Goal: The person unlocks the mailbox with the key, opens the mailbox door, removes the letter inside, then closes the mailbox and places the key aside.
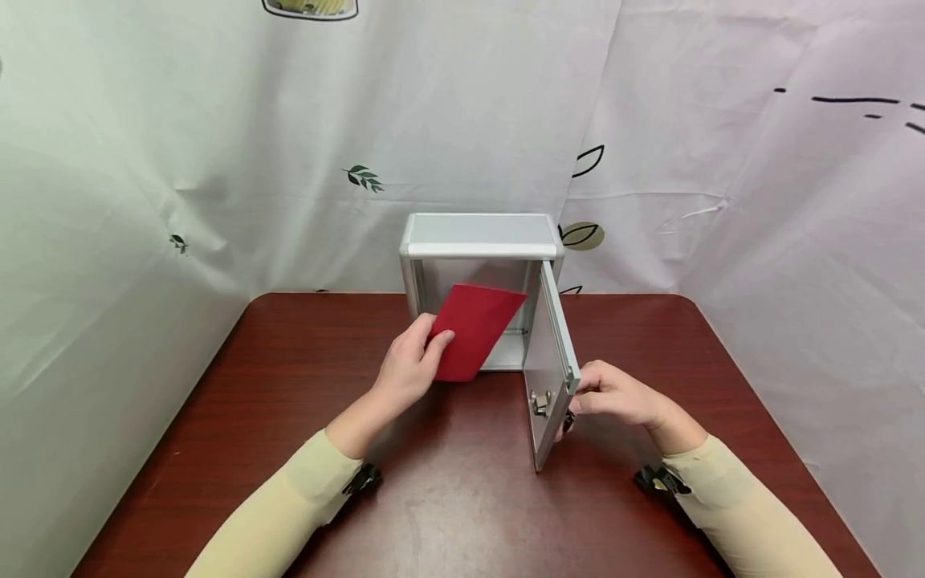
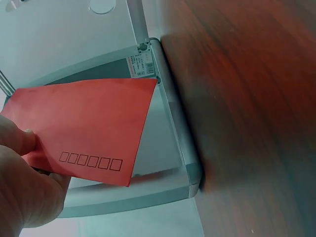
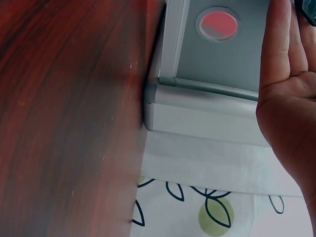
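My left hand (image 1: 408,365) grips a red envelope (image 1: 477,329) by its lower left side, thumb on top. The envelope is tilted in front of the mailbox opening, and a row of small printed squares shows on it in the left wrist view. The silver mailbox (image 1: 477,237) stands on the table with its door (image 1: 552,353) swung out to the right. On the door's outer side, my right hand (image 1: 614,393) holds what looks like a black key (image 1: 568,421) at the lock; the fingertips are partly hidden. A metal lock catch (image 1: 540,403) shows on the door's inner face.
The dark red-brown table (image 1: 433,514) extends on both sides of the mailbox. White patterned cloth (image 1: 470,104) hangs behind and along the sides. A round clear window (image 3: 217,24) is set in the door. A printed label (image 2: 140,64) sits inside the mailbox.
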### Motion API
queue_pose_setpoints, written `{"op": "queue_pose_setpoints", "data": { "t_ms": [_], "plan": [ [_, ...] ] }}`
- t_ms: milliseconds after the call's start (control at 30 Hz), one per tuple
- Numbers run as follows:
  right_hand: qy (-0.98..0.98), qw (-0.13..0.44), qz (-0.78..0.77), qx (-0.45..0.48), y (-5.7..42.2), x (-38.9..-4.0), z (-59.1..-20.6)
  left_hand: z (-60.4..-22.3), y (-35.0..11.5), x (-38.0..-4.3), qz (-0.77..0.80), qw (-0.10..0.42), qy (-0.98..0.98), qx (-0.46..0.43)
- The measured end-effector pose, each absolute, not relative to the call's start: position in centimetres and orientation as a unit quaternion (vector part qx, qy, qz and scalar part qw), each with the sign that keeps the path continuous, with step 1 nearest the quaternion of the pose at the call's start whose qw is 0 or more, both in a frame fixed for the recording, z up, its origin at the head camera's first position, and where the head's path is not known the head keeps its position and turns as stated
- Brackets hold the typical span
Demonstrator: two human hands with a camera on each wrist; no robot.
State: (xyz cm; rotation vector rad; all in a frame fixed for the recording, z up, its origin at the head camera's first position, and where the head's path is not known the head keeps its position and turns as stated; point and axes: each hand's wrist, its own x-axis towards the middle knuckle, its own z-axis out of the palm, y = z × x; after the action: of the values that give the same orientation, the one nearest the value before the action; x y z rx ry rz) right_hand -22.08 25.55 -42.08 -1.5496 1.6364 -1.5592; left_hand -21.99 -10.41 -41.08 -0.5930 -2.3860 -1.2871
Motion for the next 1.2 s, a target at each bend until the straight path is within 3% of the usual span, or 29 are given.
{"op": "queue_pose_setpoints", "data": {
  "t_ms": [733,1200],
  "plan": [
    [0.599,0.203,-0.547,-0.548,25.4,-21.7,-41.2,-41.3,-16.3,-20.2,-0.466,0.182,-0.848,-0.176],
    [0.592,0.202,-0.548,-0.555,25.6,-22.0,-41.6,-40.8,-19.4,-19.0,-0.503,0.131,-0.845,-0.127]
  ]
}}
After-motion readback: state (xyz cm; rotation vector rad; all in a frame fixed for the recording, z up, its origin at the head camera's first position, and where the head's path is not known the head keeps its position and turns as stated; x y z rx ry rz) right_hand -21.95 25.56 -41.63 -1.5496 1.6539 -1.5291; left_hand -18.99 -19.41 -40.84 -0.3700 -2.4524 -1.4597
